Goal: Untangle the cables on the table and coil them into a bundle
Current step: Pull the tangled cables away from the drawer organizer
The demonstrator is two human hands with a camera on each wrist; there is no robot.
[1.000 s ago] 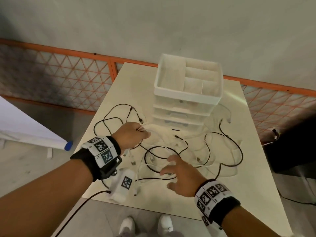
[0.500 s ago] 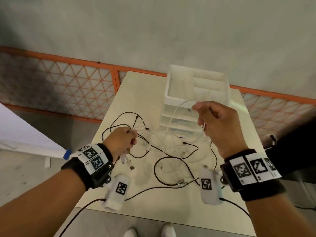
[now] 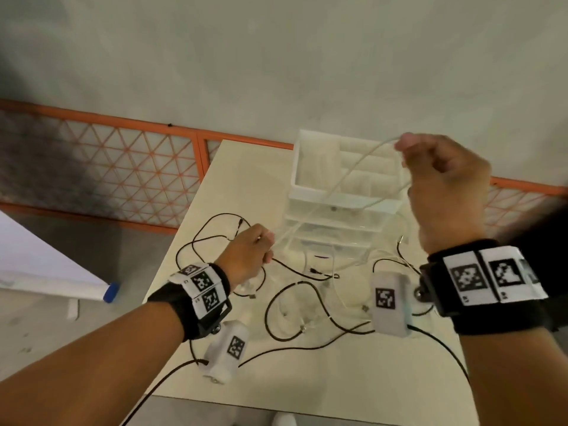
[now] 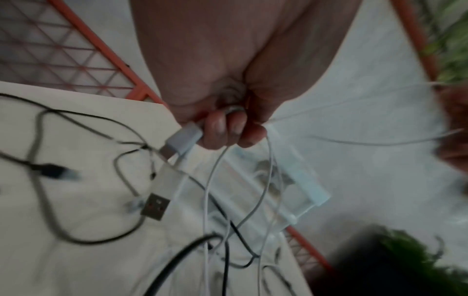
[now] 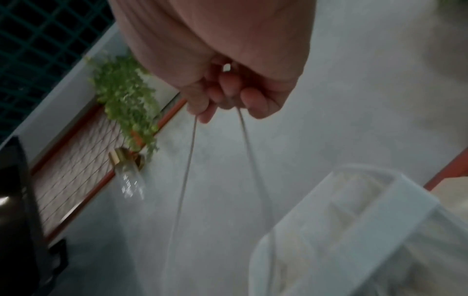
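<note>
Black cables (image 3: 295, 305) and white cables (image 3: 347, 176) lie on a cream table (image 3: 196, 241). The drawer box (image 3: 344, 192) is white. Black wristbands (image 3: 504, 315) carry black-and-white square codes. The fence (image 3: 101, 167), left of frame, is orange lattice.

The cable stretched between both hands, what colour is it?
White cable, clearest in the head view.

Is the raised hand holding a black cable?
No, the right hand pinches a white cable; the black cables lie on the table.
</note>
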